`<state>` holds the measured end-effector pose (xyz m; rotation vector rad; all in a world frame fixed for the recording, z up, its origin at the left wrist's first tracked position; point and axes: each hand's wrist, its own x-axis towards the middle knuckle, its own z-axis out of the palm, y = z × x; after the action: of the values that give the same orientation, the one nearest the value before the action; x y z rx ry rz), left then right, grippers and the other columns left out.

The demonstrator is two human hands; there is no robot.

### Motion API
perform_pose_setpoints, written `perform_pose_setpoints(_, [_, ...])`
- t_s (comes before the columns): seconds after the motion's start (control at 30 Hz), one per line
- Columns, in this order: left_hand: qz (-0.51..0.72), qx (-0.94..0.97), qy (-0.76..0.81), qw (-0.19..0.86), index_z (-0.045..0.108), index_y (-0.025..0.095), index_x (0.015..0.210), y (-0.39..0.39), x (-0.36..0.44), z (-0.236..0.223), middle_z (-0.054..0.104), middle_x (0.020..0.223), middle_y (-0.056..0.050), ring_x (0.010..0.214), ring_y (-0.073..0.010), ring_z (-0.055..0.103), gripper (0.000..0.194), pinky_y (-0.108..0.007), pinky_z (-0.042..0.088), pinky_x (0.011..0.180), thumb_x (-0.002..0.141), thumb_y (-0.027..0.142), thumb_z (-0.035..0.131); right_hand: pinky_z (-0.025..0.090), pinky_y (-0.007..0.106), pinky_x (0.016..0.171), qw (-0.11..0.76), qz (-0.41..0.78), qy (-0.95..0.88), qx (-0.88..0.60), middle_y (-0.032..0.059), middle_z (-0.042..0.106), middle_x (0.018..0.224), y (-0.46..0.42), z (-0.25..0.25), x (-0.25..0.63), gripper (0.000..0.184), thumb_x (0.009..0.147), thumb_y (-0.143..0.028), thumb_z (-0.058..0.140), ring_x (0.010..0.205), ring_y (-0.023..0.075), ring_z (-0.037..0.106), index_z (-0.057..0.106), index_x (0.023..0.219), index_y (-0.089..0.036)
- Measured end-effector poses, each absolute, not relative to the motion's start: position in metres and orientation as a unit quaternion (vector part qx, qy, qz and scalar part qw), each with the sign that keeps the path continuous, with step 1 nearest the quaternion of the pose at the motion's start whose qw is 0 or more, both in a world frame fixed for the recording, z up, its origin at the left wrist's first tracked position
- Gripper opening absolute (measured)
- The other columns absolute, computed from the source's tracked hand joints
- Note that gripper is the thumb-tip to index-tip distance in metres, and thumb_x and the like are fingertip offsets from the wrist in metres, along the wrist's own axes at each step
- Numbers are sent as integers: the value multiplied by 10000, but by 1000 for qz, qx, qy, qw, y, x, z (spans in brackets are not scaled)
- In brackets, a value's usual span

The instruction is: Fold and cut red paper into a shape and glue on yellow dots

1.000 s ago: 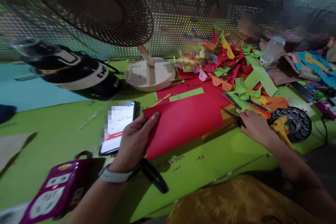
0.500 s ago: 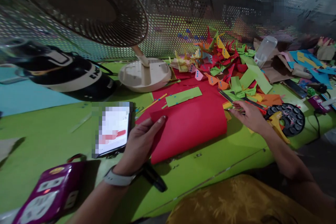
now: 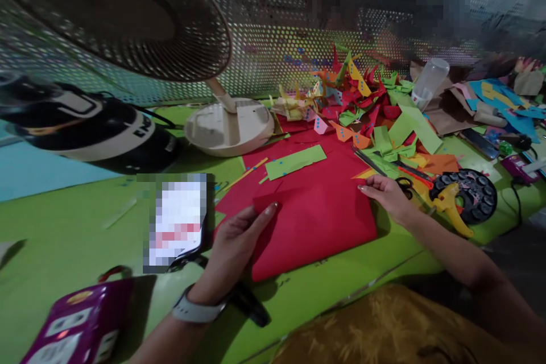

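A folded sheet of red paper lies in front of me over more red paper. Its left edge is pinched between thumb and fingers of my left hand, which wears a watch at the wrist. My right hand closes thumb against finger on the sheet's upper right corner. Black scissors rest just beyond the right hand, on paper scraps. A green paper strip with blue dots lies behind the sheet.
A phone and purple device are at left. A fan base and black bottle stand behind. Cut paper pieces are heaped at back right. A round black object and yellow glue-gun-like tool sit at right.
My right hand has left the scissors lying on the scraps and moved slightly left and down to the red sheet's corner. My left hand keeps its pinch. The view has shifted slightly.
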<state>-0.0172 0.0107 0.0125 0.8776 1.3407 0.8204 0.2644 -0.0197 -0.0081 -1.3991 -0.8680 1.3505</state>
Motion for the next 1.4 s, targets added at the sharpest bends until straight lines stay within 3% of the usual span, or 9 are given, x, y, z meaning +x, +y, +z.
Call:
perform_pose_setpoints(0.1, [337, 393, 583, 626, 687, 166, 814, 10, -17, 9, 700, 612, 8, 506, -126, 605, 506, -179, 448, 429, 544, 551, 872, 476, 265, 689, 497, 543, -351, -579, -35, 638, 713, -21, -11, 267, 296, 619, -394, 829, 685, 103, 578, 643, 758, -209])
perform_pose_setpoints(0.27, [355, 369, 579, 635, 683, 171, 820, 10, -16, 6, 687, 598, 18, 507, -130, 609, 534, -199, 496, 459, 476, 510, 910, 514, 277, 701, 523, 526, -366, -563, -34, 643, 723, -23, -10, 269, 273, 665, -398, 815, 714, 119, 605, 649, 797, -226])
perform_pose_setpoints(0.47, [359, 388, 567, 632, 700, 164, 824, 8, -16, 3, 680, 589, 31, 469, -94, 571, 514, -169, 453, 418, 514, 521, 902, 540, 293, 810, 533, 550, -360, -533, -21, 687, 849, -22, -11, 267, 303, 673, -360, 825, 818, 128, 650, 672, 910, -250])
perform_pose_setpoints(0.6, [362, 403, 561, 626, 714, 154, 817, 7, -17, 1, 700, 623, 26, 501, -84, 584, 535, -147, 442, 423, 506, 547, 903, 537, 283, 823, 534, 557, -361, -524, -34, 684, 827, -23, -9, 267, 313, 696, -323, 817, 823, 122, 658, 687, 975, -266])
perform_pose_setpoints(0.7, [370, 406, 562, 619, 723, 158, 805, 7, -19, -4, 706, 644, 28, 512, -80, 579, 526, -149, 451, 431, 502, 548, 903, 531, 281, 783, 540, 540, -372, -527, -40, 671, 769, -24, -7, 267, 347, 709, -327, 813, 789, 126, 653, 681, 1024, -267])
perform_pose_setpoints(0.9, [382, 418, 568, 597, 742, 172, 787, 9, -24, -11, 710, 654, 24, 541, -86, 574, 487, -151, 455, 445, 516, 547, 896, 478, 251, 609, 538, 509, -393, -545, -95, 503, 541, -24, -6, 267, 318, 721, -362, 804, 561, 94, 521, 690, 997, -252])
perform_pose_setpoints(1.1, [374, 427, 575, 589, 751, 176, 816, 9, -22, -9, 707, 649, 18, 523, -91, 564, 505, -165, 455, 446, 521, 565, 884, 528, 275, 701, 548, 531, -363, -535, -35, 665, 709, -23, -5, 265, 314, 613, -373, 865, 726, 127, 633, 696, 841, -239])
perform_pose_setpoints(1.3, [389, 410, 573, 594, 759, 182, 873, 8, -20, -3, 734, 705, 10, 616, -122, 619, 491, -189, 509, 526, 547, 525, 890, 542, 292, 697, 571, 568, -305, -509, -8, 733, 774, -24, 0, 269, 204, 750, -384, 681, 724, 146, 668, 720, 895, -245])
perform_pose_setpoints(1.4, [385, 415, 572, 594, 755, 187, 875, 7, -19, 2, 725, 694, 20, 603, -113, 604, 452, -179, 488, 512, 575, 498, 888, 539, 295, 680, 560, 592, -307, -492, -18, 736, 744, -25, 1, 270, 215, 690, -280, 664, 690, 152, 669, 722, 896, -261])
